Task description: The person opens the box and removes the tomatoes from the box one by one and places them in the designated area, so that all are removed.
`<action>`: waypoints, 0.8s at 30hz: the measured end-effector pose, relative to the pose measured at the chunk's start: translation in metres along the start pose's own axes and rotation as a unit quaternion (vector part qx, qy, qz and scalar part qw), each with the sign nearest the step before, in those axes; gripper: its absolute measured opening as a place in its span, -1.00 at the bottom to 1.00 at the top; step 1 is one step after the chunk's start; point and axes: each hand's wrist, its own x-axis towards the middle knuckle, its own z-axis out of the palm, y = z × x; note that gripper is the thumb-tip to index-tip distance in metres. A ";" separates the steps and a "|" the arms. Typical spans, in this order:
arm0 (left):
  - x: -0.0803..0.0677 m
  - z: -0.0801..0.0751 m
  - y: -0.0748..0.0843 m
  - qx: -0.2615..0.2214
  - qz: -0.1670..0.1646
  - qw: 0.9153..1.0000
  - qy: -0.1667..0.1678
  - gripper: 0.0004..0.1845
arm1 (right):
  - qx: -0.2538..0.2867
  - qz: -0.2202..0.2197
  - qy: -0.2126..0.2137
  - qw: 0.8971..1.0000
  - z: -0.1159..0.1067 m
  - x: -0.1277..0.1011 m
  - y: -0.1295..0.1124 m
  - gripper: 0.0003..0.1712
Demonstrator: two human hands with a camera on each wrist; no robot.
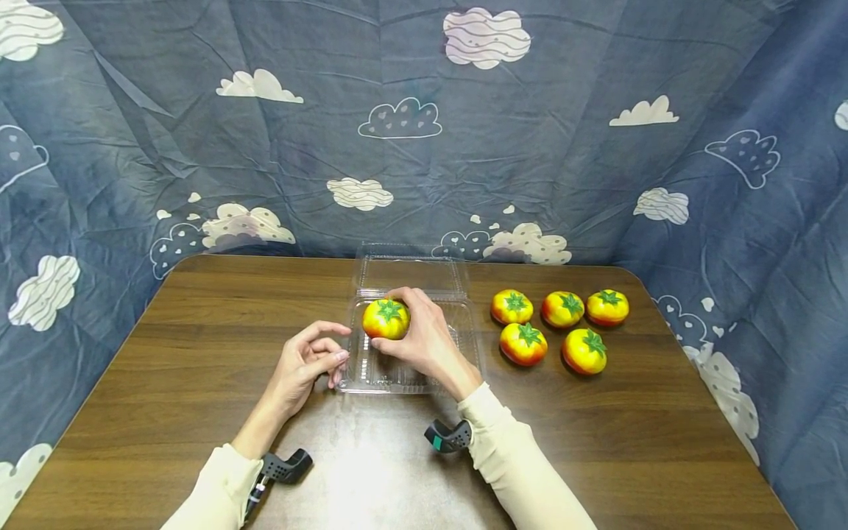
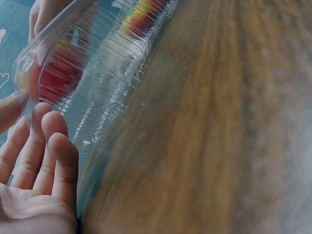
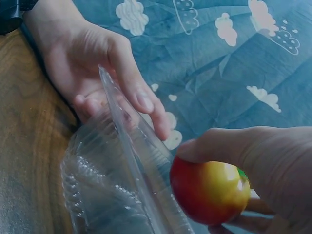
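My right hand [image 1: 414,331] grips a yellow-red toy tomato [image 1: 386,319] with a green stalk, holding it over the far left part of a clear plastic clamshell tray [image 1: 397,372]. The right wrist view shows the tomato [image 3: 209,191] wrapped in my fingers just above the tray's rim [image 3: 122,141]. My left hand [image 1: 311,361] rests at the tray's left edge, fingers loosely curled and touching its side wall [image 2: 92,97]. The tray's lid [image 1: 411,272] lies open at the back.
Several more toy tomatoes [image 1: 559,327] lie in a group on the brown wooden table [image 1: 199,353] to the right of the tray. A blue cloth with clouds [image 1: 424,125] hangs behind and at both sides.
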 end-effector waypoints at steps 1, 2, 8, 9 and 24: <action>0.000 0.000 0.000 0.001 0.000 1.000 0.000 -0.61 | 0.001 -0.002 -0.002 1.000 0.000 0.000 0.000 -0.26; 0.000 0.000 0.000 0.002 0.000 1.000 0.001 -0.61 | 0.001 -0.006 -0.004 1.000 -0.001 0.000 0.000 -0.25; -0.001 0.001 0.001 0.006 0.004 1.000 0.002 -0.61 | 0.007 -0.022 -0.002 1.000 -0.009 0.002 0.000 -0.24; 0.000 0.001 0.002 0.006 0.005 1.000 0.001 -0.61 | 0.008 -0.022 0.000 1.000 -0.010 0.002 0.000 -0.24; 0.000 0.002 0.002 0.008 0.007 1.000 0.000 -0.60 | -0.008 -0.017 0.033 0.999 -0.046 0.001 0.018 -0.23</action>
